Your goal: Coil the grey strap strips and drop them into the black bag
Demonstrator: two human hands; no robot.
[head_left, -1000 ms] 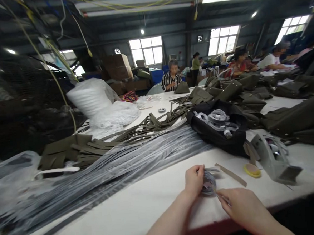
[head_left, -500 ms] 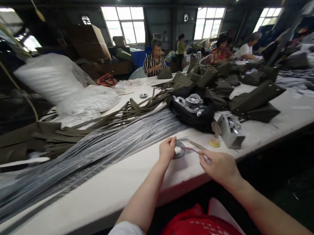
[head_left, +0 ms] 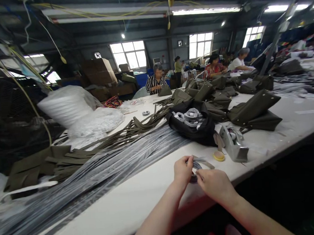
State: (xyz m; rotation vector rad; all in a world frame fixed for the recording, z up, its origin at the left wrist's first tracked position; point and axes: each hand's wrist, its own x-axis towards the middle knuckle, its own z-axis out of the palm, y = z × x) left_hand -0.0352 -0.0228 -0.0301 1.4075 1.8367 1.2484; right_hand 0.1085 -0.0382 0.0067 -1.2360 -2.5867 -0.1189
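Observation:
Over the front edge of the white table (head_left: pixel 104 210), my left hand (head_left: pixel 182 172) pinches a small coil of grey strap (head_left: pixel 196 165) from its left side. My right hand (head_left: pixel 217 185) is closed at the coil's lower right, its thumb and finger against the winding; the strap portion inside the fingers is hidden. A short flat strip sticks out from the coil towards the right. Just beyond the hands lies a yellow tape roll (head_left: pixel 219 156), and right of it stands a grey tape dispenser (head_left: pixel 236 151).
Long grey straps in plastic (head_left: pixel 137 147) run across the table's left. Behind the hands sits a black bag (head_left: pixel 182 129) holding several white coils. Dark green straps (head_left: pixel 136 128), green bags (head_left: pixel 253 107) and a white plastic sack (head_left: pixel 67 106) lie beyond. Co-workers (head_left: pixel 156 82) sit across.
My right hand has come in from the right to the coil, and the stretch of strap between the hands has shortened. The camera view has tilted up.

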